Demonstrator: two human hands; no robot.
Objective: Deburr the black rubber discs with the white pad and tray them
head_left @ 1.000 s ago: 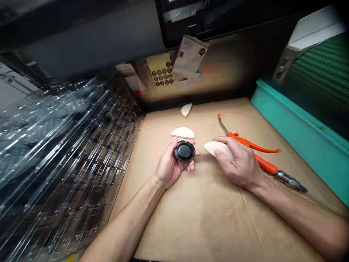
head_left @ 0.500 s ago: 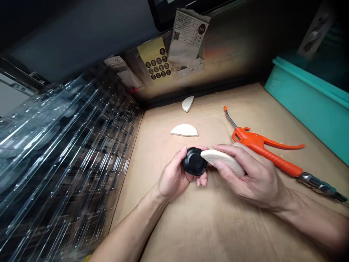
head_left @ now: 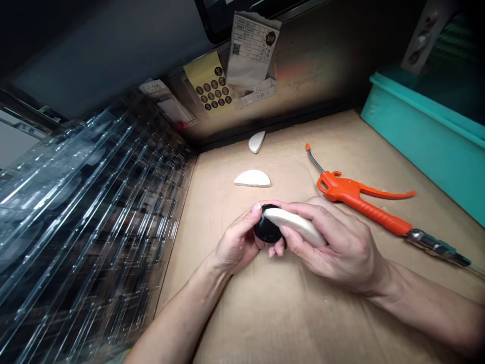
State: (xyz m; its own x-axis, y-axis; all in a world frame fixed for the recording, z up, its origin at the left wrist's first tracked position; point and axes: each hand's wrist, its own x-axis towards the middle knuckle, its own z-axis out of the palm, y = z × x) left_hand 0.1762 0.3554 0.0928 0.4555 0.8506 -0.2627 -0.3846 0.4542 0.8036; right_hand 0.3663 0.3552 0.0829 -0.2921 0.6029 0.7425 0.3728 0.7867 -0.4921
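My left hand (head_left: 237, 242) is closed round a small round black part (head_left: 265, 231), held just above the brown cardboard work surface (head_left: 288, 308). My right hand (head_left: 333, 247) grips a white half-moon pad (head_left: 295, 226) and lays its tip across the top of the black part. The pad covers the part's upper right side. Two more white half-moon pads lie on the cardboard beyond my hands, one nearer (head_left: 252, 178) and one by the back wall (head_left: 256, 141).
An orange air blow gun (head_left: 359, 202) with its hose fitting lies to the right of my hands. A teal bin (head_left: 424, 136) stands along the right edge. Stacked clear plastic trays (head_left: 87, 222) fill the left side. Labels and a paper packet (head_left: 252, 50) hang on the back wall.
My right hand has brought the white pad leftward, from beside the black part onto its top. My left hand has kept the part in nearly the same place.
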